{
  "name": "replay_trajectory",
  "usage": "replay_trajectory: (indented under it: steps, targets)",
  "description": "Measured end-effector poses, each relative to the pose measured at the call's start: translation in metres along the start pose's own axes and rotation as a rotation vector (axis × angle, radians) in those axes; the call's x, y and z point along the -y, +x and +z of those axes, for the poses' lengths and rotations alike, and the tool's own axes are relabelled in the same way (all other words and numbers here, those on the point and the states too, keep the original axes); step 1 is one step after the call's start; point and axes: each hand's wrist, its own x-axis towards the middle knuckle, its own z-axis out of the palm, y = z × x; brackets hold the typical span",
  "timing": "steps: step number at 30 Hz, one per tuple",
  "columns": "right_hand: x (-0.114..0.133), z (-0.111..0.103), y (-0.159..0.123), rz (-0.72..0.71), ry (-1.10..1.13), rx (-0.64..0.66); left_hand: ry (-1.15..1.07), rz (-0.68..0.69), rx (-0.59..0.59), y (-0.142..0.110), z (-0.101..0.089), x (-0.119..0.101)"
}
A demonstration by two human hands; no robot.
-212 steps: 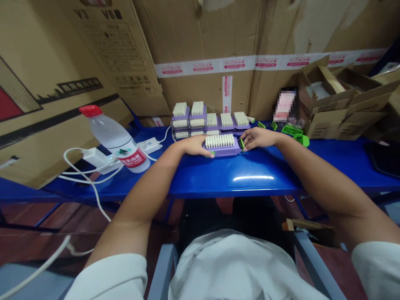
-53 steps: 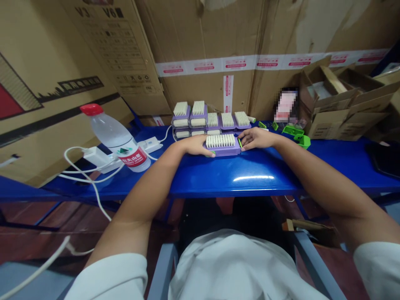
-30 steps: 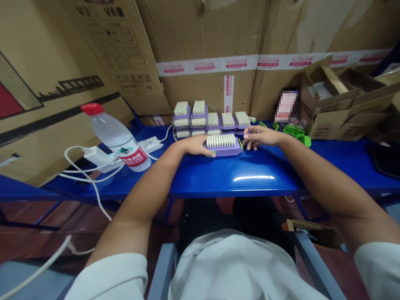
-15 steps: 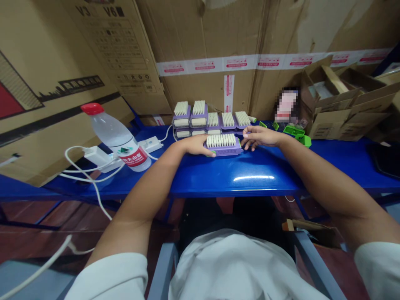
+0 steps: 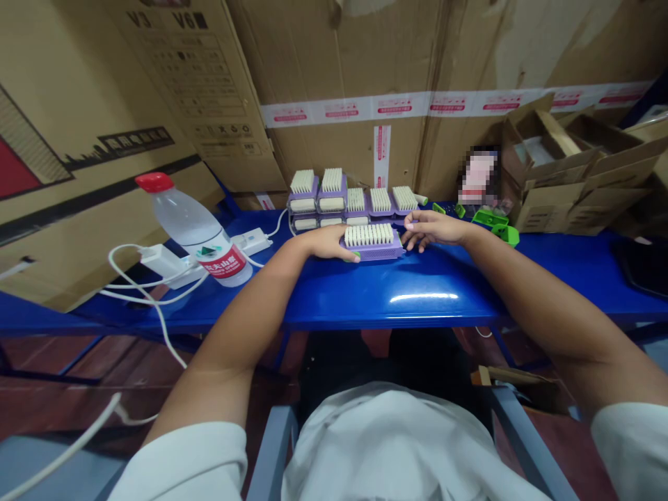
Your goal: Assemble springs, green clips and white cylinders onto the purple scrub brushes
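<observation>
A lilac plastic brush [image 5: 369, 245] with cream bristles facing up lies on the blue table [image 5: 428, 296] in front of the stacked brushes. My left hand [image 5: 328, 243] grips its left end, with a small green piece showing at my thumb tip. My right hand [image 5: 433, 231] sits just beyond the brush's right end, fingers apart and holding nothing. Whether those fingertips touch the brush, I cannot tell.
Behind the hands stand several stacked lilac brushes [image 5: 344, 198]. Green plastic parts [image 5: 490, 221] lie to the right, beside open cardboard boxes [image 5: 553, 174]. On the left are a water bottle [image 5: 198, 236], a power strip [image 5: 250, 241] and white cables [image 5: 146, 292].
My right hand has moved slightly right, off the brush's right end, and the green strip seen there earlier no longer shows. My left hand has stayed on the brush.
</observation>
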Motion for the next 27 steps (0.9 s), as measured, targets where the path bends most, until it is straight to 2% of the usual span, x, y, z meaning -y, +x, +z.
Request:
replay_trajectory:
  steps: [21, 27]
  targets:
    - [-0.0011, -0.0019, -0.0007, 0.038, -0.009, 0.032, -0.003, 0.013, 0.008, -0.0006, -0.0004, -0.0009]
    - [-0.0005, 0.0001, -0.0007, 0.005, 0.041, 0.038, 0.004, 0.012, 0.010, 0.0000, -0.0006, -0.0010]
